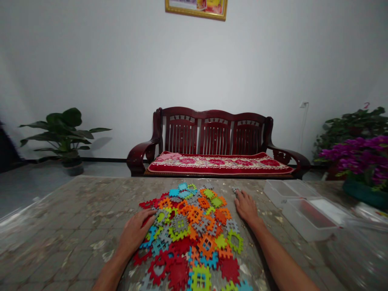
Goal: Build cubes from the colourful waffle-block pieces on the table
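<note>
L hand (136,231) palm down, flat on the left edge of the tile pile (194,230), fingers loosely together, resting on red + grey pcs, gripping nothing. R hand (246,207) also palm down and flat, on the table (75,218) just beside the pile's right edge, fingers stretched fwd and slightly apart; fingertips at a lone grey tile (235,189), can't tell if touching.

Pile = flat plastic interlocking tiles, square w/ notched edges, many w/ window-like cutouts. Colours: red, orange, lime green, blue, grey. Loose heap, overlapping, mid table, spreading toward the near edge betw. both forearms.

Table top is stone-patterned brown/grey, glossy. To the right, apart from the pile: two clear plastic boxes (306,220), nearer one w/ something red inside. Far right: purple flowers (360,157). Behind the table: dark red wooden sofa (212,133) w/ red floral cushion. Green potted plant (63,135) on the floor at left, by the white wall.
</note>
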A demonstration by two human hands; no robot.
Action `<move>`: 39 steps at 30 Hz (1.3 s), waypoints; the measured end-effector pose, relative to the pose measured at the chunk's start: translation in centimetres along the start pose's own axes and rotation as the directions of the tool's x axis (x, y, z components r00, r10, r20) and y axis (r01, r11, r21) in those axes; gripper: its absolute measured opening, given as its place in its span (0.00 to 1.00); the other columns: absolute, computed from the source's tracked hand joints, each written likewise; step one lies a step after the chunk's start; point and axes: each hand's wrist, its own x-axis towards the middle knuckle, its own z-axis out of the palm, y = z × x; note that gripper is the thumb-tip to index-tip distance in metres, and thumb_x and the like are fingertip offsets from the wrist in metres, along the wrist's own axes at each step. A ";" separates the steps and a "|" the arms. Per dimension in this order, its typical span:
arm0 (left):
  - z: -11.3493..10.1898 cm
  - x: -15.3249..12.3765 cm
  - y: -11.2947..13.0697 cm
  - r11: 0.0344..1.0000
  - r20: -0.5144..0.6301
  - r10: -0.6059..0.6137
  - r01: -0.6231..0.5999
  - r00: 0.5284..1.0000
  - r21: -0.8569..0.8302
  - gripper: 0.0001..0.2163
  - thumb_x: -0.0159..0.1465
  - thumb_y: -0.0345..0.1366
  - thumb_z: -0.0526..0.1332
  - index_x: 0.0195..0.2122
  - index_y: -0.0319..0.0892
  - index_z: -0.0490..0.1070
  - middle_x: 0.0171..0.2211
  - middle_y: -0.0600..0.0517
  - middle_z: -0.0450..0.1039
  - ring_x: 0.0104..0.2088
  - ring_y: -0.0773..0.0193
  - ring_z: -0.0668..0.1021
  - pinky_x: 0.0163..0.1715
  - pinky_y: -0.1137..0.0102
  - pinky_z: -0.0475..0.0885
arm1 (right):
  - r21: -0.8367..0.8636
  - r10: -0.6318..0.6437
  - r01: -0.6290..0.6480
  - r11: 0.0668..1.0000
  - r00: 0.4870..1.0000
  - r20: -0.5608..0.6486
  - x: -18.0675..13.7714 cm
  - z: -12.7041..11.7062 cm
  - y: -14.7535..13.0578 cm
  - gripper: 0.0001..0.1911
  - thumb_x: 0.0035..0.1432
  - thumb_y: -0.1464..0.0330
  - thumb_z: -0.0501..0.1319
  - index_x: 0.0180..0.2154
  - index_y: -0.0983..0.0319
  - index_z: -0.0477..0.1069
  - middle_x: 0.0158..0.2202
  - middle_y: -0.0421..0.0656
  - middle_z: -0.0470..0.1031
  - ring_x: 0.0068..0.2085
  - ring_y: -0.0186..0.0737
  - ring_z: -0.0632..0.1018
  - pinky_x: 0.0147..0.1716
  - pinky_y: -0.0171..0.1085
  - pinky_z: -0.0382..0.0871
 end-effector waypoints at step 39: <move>0.0 -0.1 0.5 1.000 -0.004 -0.011 0.011 1.000 0.017 0.20 0.66 0.47 0.52 0.48 0.48 0.81 0.52 0.47 0.82 0.55 0.52 0.80 0.61 0.54 0.69 | 0.378 -0.304 0.216 0.900 0.933 0.191 1.3 0.0 -4.8 0.28 0.54 0.69 0.64 0.58 0.57 0.74 0.57 0.46 0.78 0.58 0.50 0.75 0.58 0.44 0.66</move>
